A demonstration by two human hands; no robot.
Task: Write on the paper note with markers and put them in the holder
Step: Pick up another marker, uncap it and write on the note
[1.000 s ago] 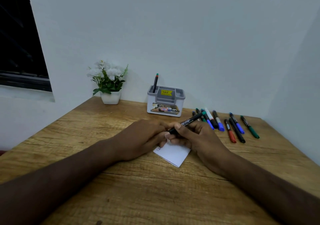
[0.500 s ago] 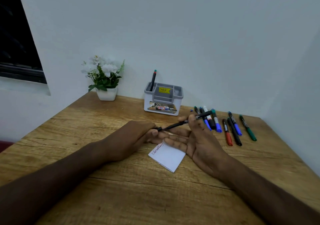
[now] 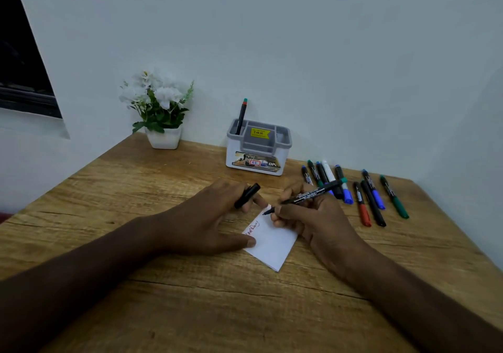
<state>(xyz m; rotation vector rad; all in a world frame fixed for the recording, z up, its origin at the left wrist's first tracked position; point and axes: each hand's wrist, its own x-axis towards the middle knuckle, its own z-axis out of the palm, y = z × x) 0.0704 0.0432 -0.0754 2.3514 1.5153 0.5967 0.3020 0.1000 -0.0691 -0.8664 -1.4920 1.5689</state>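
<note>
The right hand [image 3: 315,219] pinched the uncapped marker [image 3: 304,196]; the left hand [image 3: 217,216] gripped its cap [image 3: 247,195], thumb pinning the paper note [image 3: 272,239]. Risk: note slipping, ink smearing.

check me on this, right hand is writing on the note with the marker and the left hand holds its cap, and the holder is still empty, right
Not quite: the holder is not empty. The head view shows one marker already standing in its back left compartment. The rest holds: the right hand grips the uncapped marker with its tip at the note, and the left hand holds the cap.
</note>
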